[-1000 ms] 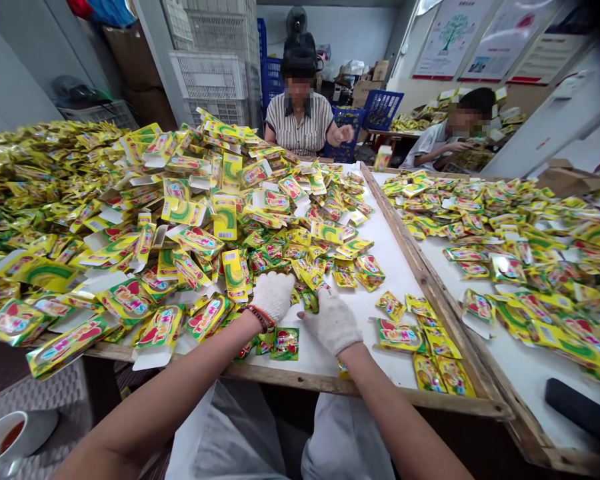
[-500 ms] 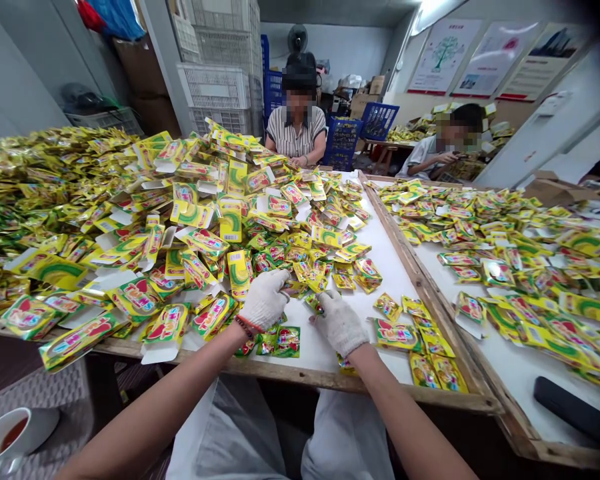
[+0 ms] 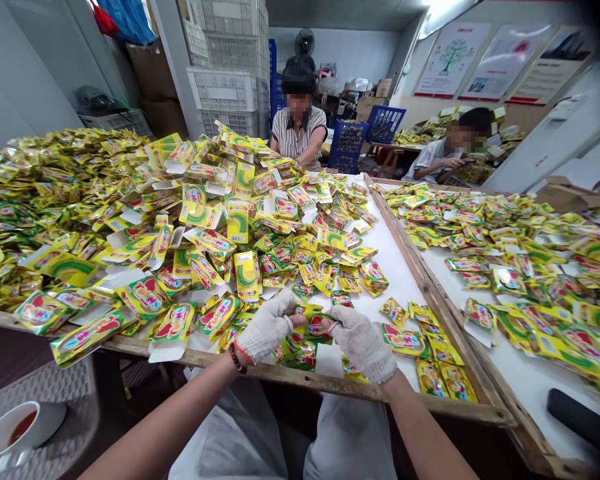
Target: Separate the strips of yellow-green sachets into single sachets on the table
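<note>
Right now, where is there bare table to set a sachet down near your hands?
Bare white tabletop lies between the sachet heap and the wooden rail, beyond the right hand; a small patch lies below that hand, by the table's front edge. Crowded: everything left of the left hand, and the sachet spread on the next table.

- Stacked white plastic crates (image 3: 223,87) beside blue plastic crates (image 3: 347,143)
- Black fan (image 3: 305,42) high on a pale grey wall (image 3: 350,57)
- Red-edged white posters (image 3: 453,67) along the right wall
- Brown cardboard boxes (image 3: 153,73) at far left
</note>
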